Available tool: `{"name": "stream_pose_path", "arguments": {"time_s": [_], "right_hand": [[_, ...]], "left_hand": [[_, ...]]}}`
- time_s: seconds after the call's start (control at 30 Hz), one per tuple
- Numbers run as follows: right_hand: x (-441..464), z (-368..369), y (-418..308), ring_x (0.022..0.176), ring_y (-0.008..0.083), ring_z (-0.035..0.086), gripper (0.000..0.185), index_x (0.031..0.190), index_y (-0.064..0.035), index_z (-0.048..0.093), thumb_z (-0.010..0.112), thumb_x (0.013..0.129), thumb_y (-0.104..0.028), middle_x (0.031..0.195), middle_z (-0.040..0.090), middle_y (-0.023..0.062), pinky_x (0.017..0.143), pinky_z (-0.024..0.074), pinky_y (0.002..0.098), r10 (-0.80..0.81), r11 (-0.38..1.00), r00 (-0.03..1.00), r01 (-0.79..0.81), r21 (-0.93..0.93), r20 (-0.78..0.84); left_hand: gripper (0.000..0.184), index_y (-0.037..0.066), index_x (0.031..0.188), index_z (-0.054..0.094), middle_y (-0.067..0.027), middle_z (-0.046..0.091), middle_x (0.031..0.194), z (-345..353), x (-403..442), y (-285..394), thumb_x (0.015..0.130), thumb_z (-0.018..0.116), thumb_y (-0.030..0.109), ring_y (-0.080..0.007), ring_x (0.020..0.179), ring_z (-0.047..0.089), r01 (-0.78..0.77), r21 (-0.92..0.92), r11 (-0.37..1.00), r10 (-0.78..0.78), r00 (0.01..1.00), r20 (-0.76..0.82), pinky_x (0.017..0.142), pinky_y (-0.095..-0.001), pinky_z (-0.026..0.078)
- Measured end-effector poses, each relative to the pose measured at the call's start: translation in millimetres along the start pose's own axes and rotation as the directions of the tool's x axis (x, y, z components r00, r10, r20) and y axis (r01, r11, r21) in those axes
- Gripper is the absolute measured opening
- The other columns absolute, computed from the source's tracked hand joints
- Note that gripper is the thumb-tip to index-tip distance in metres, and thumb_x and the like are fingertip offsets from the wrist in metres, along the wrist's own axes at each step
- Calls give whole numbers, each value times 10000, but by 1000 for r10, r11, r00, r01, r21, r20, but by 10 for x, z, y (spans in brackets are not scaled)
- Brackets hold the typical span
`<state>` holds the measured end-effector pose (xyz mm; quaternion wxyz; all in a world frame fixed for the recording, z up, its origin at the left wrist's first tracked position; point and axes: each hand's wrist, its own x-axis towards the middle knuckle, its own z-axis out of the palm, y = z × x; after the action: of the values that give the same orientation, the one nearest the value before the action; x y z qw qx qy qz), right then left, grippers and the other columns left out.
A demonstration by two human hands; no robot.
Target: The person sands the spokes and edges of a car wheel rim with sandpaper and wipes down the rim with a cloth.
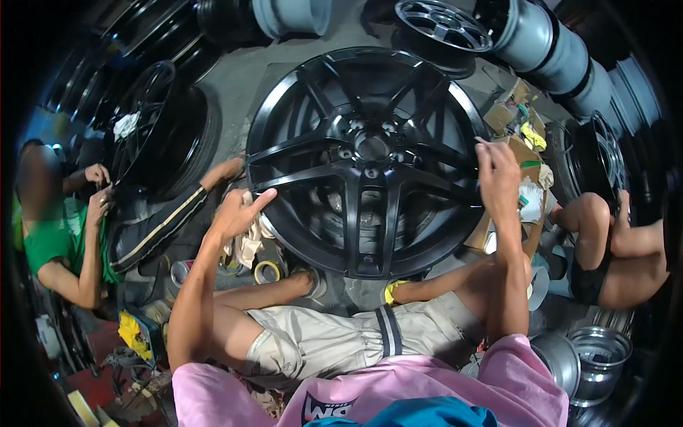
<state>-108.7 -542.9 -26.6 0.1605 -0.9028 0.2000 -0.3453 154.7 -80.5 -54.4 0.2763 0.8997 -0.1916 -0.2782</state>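
A large glossy black wheel rim (371, 178) with paired spokes lies face up before me, its outer lip partly shiny. At its left edge is my left hand (240, 213), thumb stretched over the lip and the other fingers curled at the side. My right hand (499, 174) closes on the right edge, fingers bent; a small pale bit shows by its fingertips, too small to name. Beneath my left hand hangs a crumpled beige cloth (246, 245). A roll of yellow tape (267, 272) lies below that.
Cardboard boxes (523, 153) with scraps stand at the right. A co-worker in a green shirt (57, 242) sits left beside a black wheel (153, 135); another person's bent leg (590, 213) shows right. Grey rims (562, 57) line the back right; silver rims (599, 352) stand lower right.
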Motion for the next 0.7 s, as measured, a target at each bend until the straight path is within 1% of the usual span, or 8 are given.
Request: {"name": "stream_pose_path", "arguments": {"time_s": [0.13, 0.17, 0.27, 0.3, 0.4, 0.43, 0.53, 0.7], "right_hand": [[-182, 335, -114, 1055, 335, 714, 278, 1234, -30, 811, 759, 1022, -204, 1061, 752, 132, 986, 536, 469, -146, 965, 982, 168, -203, 122], [-201, 437, -61, 1072, 327, 711, 316, 1273, -35, 793, 768, 1020, -223, 1070, 743, 125, 992, 530, 466, -157, 966, 981, 176, -188, 114], [-66, 471, -14, 970, 414, 735, 243, 1113, -18, 829, 728, 1056, -232, 972, 749, 190, 895, 569, 522, -40, 999, 990, 41, -1, 132], [-28, 478, -12, 970, 414, 735, 243, 1113, -18, 829, 728, 1056, -232, 972, 749, 190, 895, 569, 522, -38, 999, 990, 39, 0, 133], [45, 524, -22, 906, 488, 736, 347, 1001, 10, 817, 659, 1108, -280, 944, 755, 250, 835, 578, 565, 95, 995, 960, -84, -54, 263], [41, 572, -3, 910, 504, 735, 402, 983, 18, 808, 628, 1126, -312, 957, 757, 265, 829, 575, 574, 112, 993, 963, -99, -61, 247], [100, 606, 35, 961, 549, 720, 492, 973, 29, 792, 591, 1143, -386, 932, 740, 316, 838, 561, 602, 213, 977, 919, -196, -84, 332], [34, 532, -98, 966, 567, 709, 482, 980, 43, 779, 583, 1146, -366, 925, 717, 350, 840, 564, 602, 295, 952, 875, -305, -37, 383]], "left_hand": [[712, -70, 1050, 805, -133, 789, 901, 141, 22, -134, 1039, 719, 637, -178, 887, 683, 52, -50, 997, -56, 995, -82, 877, -405, 551], [659, -58, 1055, 813, -103, 788, 909, 167, -77, 10, 1059, 722, 594, -157, 884, 663, -17, -138, 990, 1, 993, -114, 863, -382, 549], [621, -54, 1078, 820, -74, 791, 924, 289, -121, -28, 1076, 724, 559, -140, 872, 647, -13, -195, 981, -19, 986, -163, 856, -359, 547], [611, -38, 950, 798, -21, 730, 816, 358, -171, 3, 1079, 726, 555, -113, 789, 593, -55, -257, 965, 1, 979, -205, 751, -337, 512], [620, 7, 791, 716, 36, 620, 708, 556, -289, -108, 1082, 727, 555, -86, 706, 517, 31, -235, 972, -81, 975, -206, 640, -326, 433], [647, 62, 693, 603, 61, 528, 659, 677, -375, -47, 1081, 723, 565, -85, 646, 451, 14, -359, 933, -88, 978, -191, 584, -342, 360], [653, 51, 704, 604, 24, 529, 636, 785, -560, 88, 1088, 697, 571, -111, 613, 462, 116, -374, 920, -166, 980, -105, 578, -370, 374], [806, 26, 556, 510, -20, 469, 545, 755, -413, -76, 1043, 700, 639, -140, 554, 433, 77, -275, 959, -149, 956, -253, 546, -429, 371]]}}
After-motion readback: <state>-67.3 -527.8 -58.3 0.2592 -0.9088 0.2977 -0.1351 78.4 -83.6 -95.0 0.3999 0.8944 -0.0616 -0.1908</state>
